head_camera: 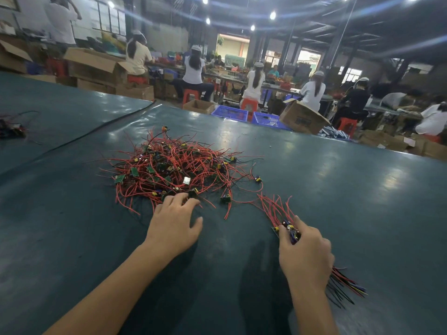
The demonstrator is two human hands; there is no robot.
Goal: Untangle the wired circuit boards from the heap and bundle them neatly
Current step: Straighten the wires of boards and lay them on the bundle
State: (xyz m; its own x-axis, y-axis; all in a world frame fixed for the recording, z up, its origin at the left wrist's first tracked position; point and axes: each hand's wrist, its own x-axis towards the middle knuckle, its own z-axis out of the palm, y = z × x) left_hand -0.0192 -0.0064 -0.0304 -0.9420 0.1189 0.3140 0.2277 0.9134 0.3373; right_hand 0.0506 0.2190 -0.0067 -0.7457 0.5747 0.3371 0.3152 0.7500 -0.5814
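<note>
While the heap [174,168] sprawls on the worktop [338,189], the left hand [173,223] touches its near edge, grip open; right of the heap, the right hand [306,253] grips a bundle [287,228] of boards.

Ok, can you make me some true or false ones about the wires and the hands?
1. The right hand grips a bundle of boards. True.
2. The heap has mostly blue wires. False: they are mostly red.
3. The left hand reaches the heap's near edge. True.
4. The heap lies in a box. False: it lies on the table.
</note>
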